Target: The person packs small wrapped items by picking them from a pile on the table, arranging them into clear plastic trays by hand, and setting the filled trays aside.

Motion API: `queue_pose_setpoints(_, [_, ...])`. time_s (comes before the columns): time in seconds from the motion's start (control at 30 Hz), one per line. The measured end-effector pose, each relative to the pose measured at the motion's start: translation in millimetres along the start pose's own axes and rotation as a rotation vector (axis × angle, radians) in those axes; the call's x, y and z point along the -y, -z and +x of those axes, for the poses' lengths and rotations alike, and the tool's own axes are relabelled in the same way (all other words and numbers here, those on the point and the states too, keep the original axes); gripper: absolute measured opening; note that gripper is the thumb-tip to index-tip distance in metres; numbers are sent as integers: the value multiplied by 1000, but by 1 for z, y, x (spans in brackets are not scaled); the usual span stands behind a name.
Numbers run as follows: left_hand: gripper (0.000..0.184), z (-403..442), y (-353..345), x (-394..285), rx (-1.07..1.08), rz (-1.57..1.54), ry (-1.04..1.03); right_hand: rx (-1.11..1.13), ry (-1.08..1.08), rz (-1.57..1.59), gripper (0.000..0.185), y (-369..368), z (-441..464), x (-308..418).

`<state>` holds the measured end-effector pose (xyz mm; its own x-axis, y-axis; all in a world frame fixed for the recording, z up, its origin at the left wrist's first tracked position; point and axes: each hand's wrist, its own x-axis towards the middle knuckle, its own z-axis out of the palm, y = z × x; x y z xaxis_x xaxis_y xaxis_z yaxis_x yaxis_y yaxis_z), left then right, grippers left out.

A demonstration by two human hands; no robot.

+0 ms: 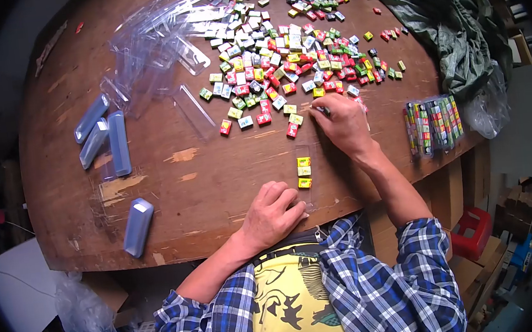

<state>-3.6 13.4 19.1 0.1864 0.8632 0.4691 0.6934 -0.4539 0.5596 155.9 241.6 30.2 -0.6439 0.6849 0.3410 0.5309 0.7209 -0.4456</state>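
A narrow clear plastic tray [302, 151] lies upright to my body near the table's front edge, with two yellow boxes and a pale one [304, 171] in a column in it. My left hand [275, 215] has its fingers bent at the tray's lower left end. My right hand [342, 122] is at the near edge of the pile of small coloured boxes [288, 68], thumb and forefinger pinched; what is between them is too small to name. Left of it a red box [292, 130] and a pale box [296, 119] lie on the wood.
Empty clear trays [153, 55] are heaped at the back left. Several bluish plastic cases [119, 143] lie on the left side of the table [215, 171]. Filled packs [433, 125] stand at the right edge, beside a dark green cloth [451, 26] and a clear bag.
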Motion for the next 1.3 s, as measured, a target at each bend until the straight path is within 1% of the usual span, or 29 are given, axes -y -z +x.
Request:
queue_pose_setpoints(0.07, [25, -1, -1, 1, 12, -1, 8, -6, 32, 44, 16, 3, -2, 1])
queue_pose_setpoints(0.17, [24, -1, -1, 1, 33, 4, 19, 136, 161, 253, 15, 9, -22, 16])
queue_pose_setpoints(0.3, [23, 1, -1, 2, 21, -1, 15, 213, 216, 321, 12, 7, -36, 20])
queue_pose_setpoints(0.33, [22, 1, -2, 3, 25, 0, 22, 211, 218, 318, 12, 8, -34, 19])
queue_pose_setpoints(0.43, [21, 0, -2, 3, 38, 3, 29, 313, 173, 402, 11, 15, -30, 18])
queue_pose_setpoints(0.47, [22, 0, -2, 3, 32, -1, 26, 309, 178, 401, 11, 13, -24, 16])
queue_pose_setpoints(0.57, [22, 0, -3, 2, 20, 2, 14, 4, 97, 256, 13, 4, 8, 5])
queue_pose_setpoints(0.6, [22, -1, -3, 1, 15, 1, 14, -7, 101, 256, 13, 2, 18, -1])
queue_pose_setpoints(0.7, [22, 2, -3, 4, 4, 10, 10, -13, 134, 20, 14, -8, 45, -18])
queue_pose_setpoints(0.73, [22, 3, -2, 4, 0, 6, 8, -19, 137, 23, 14, -8, 52, -21])
queue_pose_setpoints(0.83, [23, 0, -3, 1, -5, -18, 24, 71, 103, -92, 14, -7, 56, -26])
queue_pose_setpoints(0.87, [23, 1, -3, 2, 2, -14, 22, 82, 97, -91, 14, -2, 52, -22])
queue_pose_setpoints(0.97, [23, -1, -2, 1, 23, -32, 45, 99, 38, 124, 15, 15, 26, -8])
queue_pose_setpoints(1.0, [22, -1, -2, 1, 32, -35, 39, 116, 24, 124, 15, 17, 10, -3])
queue_pose_setpoints(1.07, [21, 1, -2, 2, 44, -34, 23, 150, 7, 342, 18, 24, -26, 10])
queue_pose_setpoints(1.2, [21, -1, -5, 5, 23, -39, 21, 214, 20, 369, 20, 35, -82, 38])
queue_pose_setpoints(1.3, [21, -3, -3, 5, 30, -41, 19, 283, 91, 412, 21, 32, -109, 49])
